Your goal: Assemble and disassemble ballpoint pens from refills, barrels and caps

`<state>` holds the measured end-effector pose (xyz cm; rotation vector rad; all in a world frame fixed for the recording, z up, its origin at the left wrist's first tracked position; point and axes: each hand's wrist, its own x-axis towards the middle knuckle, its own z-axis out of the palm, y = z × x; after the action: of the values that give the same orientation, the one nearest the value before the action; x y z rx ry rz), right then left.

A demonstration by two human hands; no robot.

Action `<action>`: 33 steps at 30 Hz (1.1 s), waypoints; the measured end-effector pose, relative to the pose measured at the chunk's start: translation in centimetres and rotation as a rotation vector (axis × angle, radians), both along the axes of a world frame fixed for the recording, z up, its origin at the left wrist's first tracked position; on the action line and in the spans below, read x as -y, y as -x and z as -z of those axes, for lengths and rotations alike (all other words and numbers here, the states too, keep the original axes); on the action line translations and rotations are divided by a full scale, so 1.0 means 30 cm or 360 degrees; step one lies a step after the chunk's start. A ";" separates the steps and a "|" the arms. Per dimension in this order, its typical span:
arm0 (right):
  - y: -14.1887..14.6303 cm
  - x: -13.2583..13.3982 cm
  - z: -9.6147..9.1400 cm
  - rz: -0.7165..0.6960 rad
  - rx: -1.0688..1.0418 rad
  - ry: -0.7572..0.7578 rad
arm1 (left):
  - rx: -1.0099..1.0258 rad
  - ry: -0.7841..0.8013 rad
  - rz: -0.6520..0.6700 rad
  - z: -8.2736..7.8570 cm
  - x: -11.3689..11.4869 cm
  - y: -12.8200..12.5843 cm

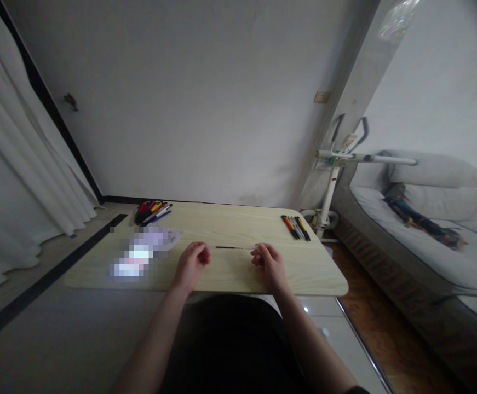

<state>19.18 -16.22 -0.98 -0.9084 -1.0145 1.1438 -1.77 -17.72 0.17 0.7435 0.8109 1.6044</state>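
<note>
In the head view, the left hand [191, 265] is curled, its fingertips pinched on the left end of a thin, dark, stick-like pen refill [230, 248] that lies level just above the pale wooden tabletop [238, 227]. The right hand [268, 264] is likewise curled, thumb and fingers closed on the refill's right end, so the thin rod spans the gap between the two hands.

Both hands sit near the table's front edge, roughly mid-width. To the left of the left hand lies a blurred pale paper patch [142, 253], close but not touching. A heap of mixed red, black and yellow pens [153, 212] rests at the far left corner, and a smaller row of dark and red pens [295, 226] lies near the far right edge, well apart from the right hand. Bare tabletop stretches beyond the refill toward the wall.
</note>
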 end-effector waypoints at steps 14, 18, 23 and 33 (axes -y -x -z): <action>0.003 0.002 0.002 -0.0014 0.0039 -0.0038 | 0.0012 0.0009 0.0020 0.001 0.002 -0.001; 0.003 0.004 0.002 0.0003 0.0058 -0.0054 | -0.0030 -0.0001 0.0028 -0.001 0.004 -0.003; 0.002 0.005 0.000 -0.0022 0.0085 -0.0040 | -0.0068 -0.0001 0.0023 -0.006 0.004 -0.007; -0.004 0.000 0.008 -0.0116 0.0047 -0.0061 | -0.0064 0.0021 0.0015 -0.011 0.006 -0.010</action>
<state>19.30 -16.21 -1.23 -0.8661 -1.0974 1.1707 -1.48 -17.91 0.51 0.7713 0.8454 1.5788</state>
